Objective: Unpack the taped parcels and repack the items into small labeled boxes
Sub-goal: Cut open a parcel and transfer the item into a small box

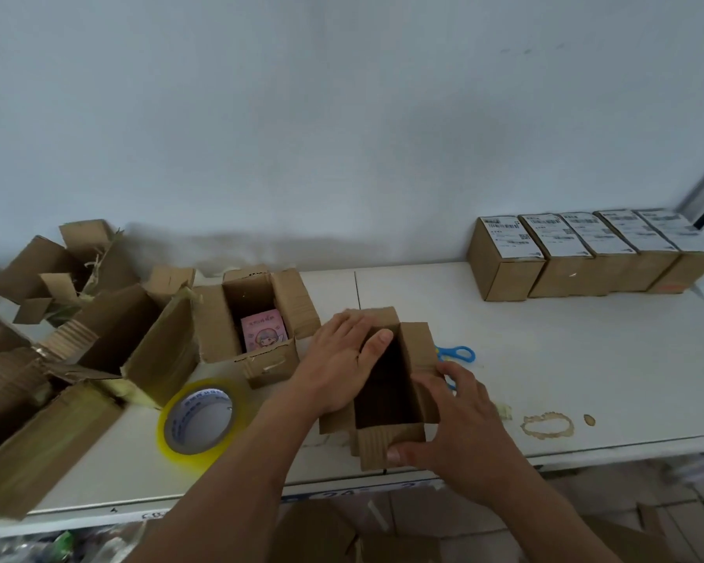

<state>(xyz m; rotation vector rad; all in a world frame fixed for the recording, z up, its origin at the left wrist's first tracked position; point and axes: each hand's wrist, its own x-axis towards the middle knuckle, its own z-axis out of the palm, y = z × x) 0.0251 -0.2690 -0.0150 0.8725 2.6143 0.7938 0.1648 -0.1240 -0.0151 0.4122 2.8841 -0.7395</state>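
A small open cardboard box (387, 396) stands near the table's front edge, its inside dark. My left hand (338, 363) holds its left wall, thumb hooked over the rim into the opening. My right hand (456, 420) grips its right side and near flap, thumb on the front flap. Left of it, another open box (220, 327) holds a pink printed item (263, 329). A row of several closed boxes with white labels (590, 253) stands at the back right against the wall.
A yellow tape roll (198, 418) lies by my left forearm. Blue-handled scissors (458, 353) lie behind the box I hold. Opened torn parcels (131, 339) and cardboard pieces crowd the table's left end. A brown ring stain (547, 424) marks the white table (586, 359).
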